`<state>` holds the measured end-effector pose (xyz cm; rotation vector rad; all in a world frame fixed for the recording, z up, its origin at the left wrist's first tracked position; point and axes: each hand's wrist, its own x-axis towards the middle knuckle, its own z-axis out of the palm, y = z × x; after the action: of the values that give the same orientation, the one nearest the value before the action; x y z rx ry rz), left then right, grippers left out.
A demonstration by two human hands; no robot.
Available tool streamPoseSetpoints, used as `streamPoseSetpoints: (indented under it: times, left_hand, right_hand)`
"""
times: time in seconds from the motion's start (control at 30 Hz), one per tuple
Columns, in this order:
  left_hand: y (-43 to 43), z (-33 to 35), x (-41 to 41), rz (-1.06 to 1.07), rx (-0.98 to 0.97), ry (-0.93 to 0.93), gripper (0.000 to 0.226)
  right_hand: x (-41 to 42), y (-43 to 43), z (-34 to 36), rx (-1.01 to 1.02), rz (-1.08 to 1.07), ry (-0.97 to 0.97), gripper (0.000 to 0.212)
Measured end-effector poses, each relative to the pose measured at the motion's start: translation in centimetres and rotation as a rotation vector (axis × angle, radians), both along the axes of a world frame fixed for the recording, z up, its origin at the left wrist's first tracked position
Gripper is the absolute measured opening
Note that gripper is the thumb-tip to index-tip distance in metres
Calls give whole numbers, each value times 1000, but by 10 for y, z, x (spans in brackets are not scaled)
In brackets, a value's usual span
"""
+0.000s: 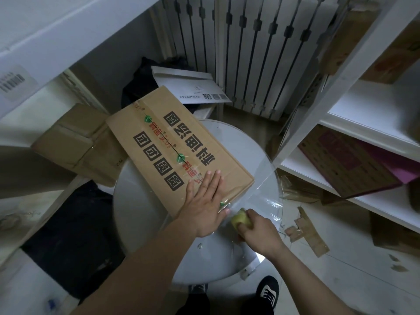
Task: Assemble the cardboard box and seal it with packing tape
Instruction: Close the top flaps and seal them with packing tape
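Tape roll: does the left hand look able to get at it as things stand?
Probably yes. The left hand lies flat on the near end of the cardboard box, close beside the tape roll, nothing between them; but the right hand is curled round most of it.

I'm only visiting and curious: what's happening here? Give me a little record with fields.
activity: taping a box shut
box: brown cardboard box, flaps closed, printed side up, on a round white table
left hand: flat, pressing the box's near end
right hand: grips a tape roll just off the box's near edge
tape: clear strip shines along the centre seam
around: white shelves, more cardboard at the left
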<state>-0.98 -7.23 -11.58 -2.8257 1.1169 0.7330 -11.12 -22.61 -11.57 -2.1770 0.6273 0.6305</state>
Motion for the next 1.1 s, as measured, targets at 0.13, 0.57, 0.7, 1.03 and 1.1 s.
streamPoseSetpoints:
  times: [0.13,0.57,0.7,1.03,1.1]
  left_hand:
    - [-1,0,-1,10,2,-5,78]
    - [7,7,3,-95,-107,4,63]
    - [4,13,0,-129,-100,-68,61]
    - [-6,26,-2,-184,-22,-100,43]
    - [-9,29,-1,-184,-17,-100,41]
  right_hand:
    - [-6,1,1,34,-20,-75,23]
    - [-7,12,0,83,-63,-218,17]
    - [-1,10,4,-85,13,-185,33]
    - [3,2,11,-218,133,-228,27]
    - [3,1,10,-196,98,-214,25]
